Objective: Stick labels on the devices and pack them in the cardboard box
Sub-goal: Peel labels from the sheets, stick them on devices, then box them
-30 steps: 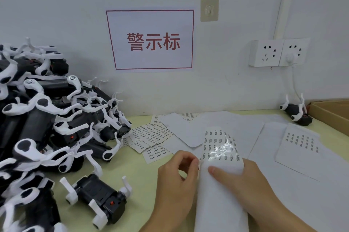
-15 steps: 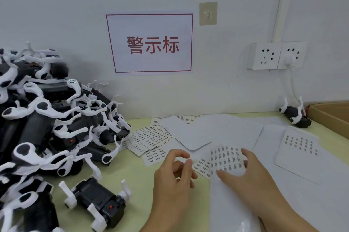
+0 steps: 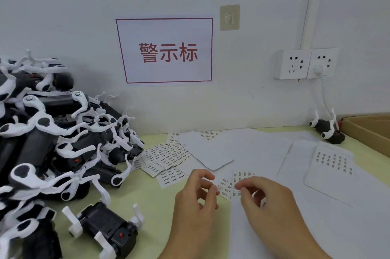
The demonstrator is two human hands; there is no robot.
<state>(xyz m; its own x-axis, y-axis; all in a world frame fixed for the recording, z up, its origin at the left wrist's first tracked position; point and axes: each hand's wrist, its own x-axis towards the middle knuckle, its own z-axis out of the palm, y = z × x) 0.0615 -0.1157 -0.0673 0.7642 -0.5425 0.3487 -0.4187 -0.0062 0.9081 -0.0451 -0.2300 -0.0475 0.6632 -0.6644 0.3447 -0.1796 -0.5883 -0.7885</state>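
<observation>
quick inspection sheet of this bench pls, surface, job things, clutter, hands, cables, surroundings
surface: pale green table, largely papered over
job's things: piled devices; single device in front; another device by cardboard box; label sheet under the hands
clutter: loose label strips, blank sheets
grippers: left hand pinches a small label; right hand fingers curled over the sheet
cables: white cord from wall sockets
surroundings: red-bordered wall sign
</observation>
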